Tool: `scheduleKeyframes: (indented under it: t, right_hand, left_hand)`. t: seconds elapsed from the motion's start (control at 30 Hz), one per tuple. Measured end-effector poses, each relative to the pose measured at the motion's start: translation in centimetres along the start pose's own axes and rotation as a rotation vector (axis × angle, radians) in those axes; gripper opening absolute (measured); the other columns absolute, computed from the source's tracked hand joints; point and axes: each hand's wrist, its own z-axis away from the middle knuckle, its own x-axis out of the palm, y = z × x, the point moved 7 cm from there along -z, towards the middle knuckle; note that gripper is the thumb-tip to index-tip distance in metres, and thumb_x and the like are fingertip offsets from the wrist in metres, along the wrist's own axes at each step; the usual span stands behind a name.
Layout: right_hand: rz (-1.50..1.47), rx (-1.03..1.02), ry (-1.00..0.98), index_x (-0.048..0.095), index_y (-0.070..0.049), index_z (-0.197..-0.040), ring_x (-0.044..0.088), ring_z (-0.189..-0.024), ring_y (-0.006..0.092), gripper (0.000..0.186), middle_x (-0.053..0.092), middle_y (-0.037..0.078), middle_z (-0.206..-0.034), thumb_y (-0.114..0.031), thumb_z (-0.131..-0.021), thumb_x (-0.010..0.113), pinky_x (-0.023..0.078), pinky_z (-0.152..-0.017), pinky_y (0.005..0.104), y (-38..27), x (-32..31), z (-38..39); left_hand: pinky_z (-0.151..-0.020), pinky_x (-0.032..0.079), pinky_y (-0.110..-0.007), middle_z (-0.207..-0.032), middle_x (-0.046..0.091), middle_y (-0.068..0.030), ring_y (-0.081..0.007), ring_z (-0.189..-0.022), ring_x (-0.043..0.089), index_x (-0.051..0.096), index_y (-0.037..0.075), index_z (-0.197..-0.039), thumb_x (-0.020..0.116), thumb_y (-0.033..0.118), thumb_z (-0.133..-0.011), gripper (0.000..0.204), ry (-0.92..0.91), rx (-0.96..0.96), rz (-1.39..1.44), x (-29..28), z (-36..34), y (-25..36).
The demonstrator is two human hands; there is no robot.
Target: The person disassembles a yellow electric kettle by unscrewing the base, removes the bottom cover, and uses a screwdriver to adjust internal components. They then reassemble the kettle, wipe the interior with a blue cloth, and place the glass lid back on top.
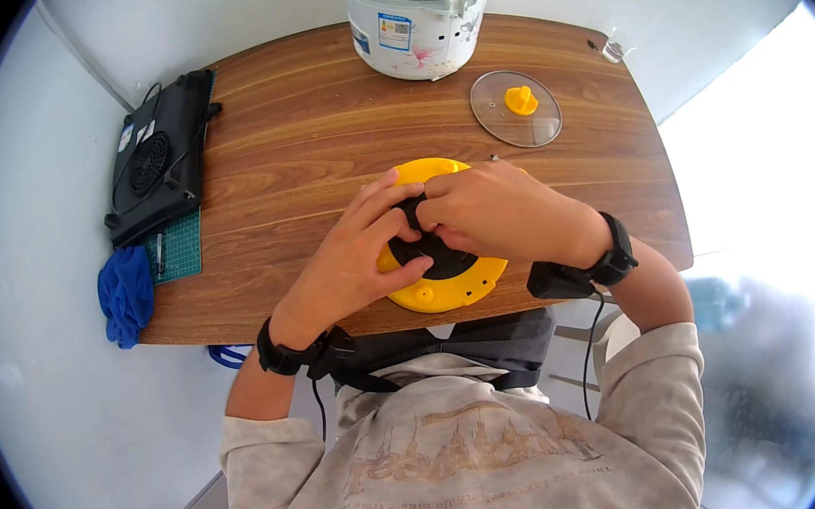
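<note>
As the fingers of both hands meet over a round yellow piece with a black centre, that piece lies directly beneath them, flat on the tabletop near its front edge. The left hand reaches in from the left, its fingers curved and its thumb stretched separately over the lower part of the black centre. The right hand comes from the right, knuckles up, its fingers bent down toward the middle. A small dark part shows between the two sets of fingertips; whether either hand grips it or only touches it, I cannot tell. The yellow rim shows above and below the hands. Each wrist wears a black band. Beyond the right hand, farther back, a round clear lid with a yellow knob lies on the wood. Behind it, to the left, stands a white cooker. At the far right corner is a small clear cup. Along the left edge are a black appliance with a fan grille, a green mat, a pen and a crumpled blue cloth.
</note>
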Motion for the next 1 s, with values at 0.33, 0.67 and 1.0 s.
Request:
scheduleKeyframes:
  t: [0.33,0.67,1.0]
  right_hand:
    - [0.043,0.107,0.139,0.069,-0.005,-0.09,0.068,-0.073,0.031,0.028,0.069,0.011,-0.082,-0.032,-0.095,0.064,0.053,-0.065,0.0426,1.0,-3.0,1.1]
    - [-0.064,0.601,0.331,0.073,-0.005,-0.094,0.067,-0.07,0.0266,0.02,0.071,0.012,-0.079,-0.024,-0.094,0.067,0.052,-0.065,0.0358,9.2,-2.9,10.2]
    - [-0.052,0.813,0.298,0.069,-0.003,-0.098,0.068,-0.075,0.0273,0.016,0.071,0.012,-0.085,-0.017,-0.091,0.067,0.053,-0.069,0.038,13.1,2.8,16.6]
  left_hand:
    - [-0.12,0.033,-0.044,-0.15,0.048,-0.0119,-0.0337,-0.151,0.03,0.058,0.008,-0.093,0.08,0.018,-0.083,0.026,-0.016,-0.013,0.016,0.2,0.3,-0.3]
    - [-0.119,0.037,-0.047,-0.146,0.052,-0.0101,-0.0358,-0.148,0.036,0.076,0.022,-0.115,0.076,0.02,-0.086,0.029,-0.023,0.069,-0.156,0.4,0.1,0.7]
    - [-0.117,0.039,-0.049,-0.146,0.054,-0.011,-0.0369,-0.147,0.038,0.079,0.022,-0.111,0.076,0.02,-0.086,0.025,0.002,0.062,-0.13,0.2,-0.1,0.7]
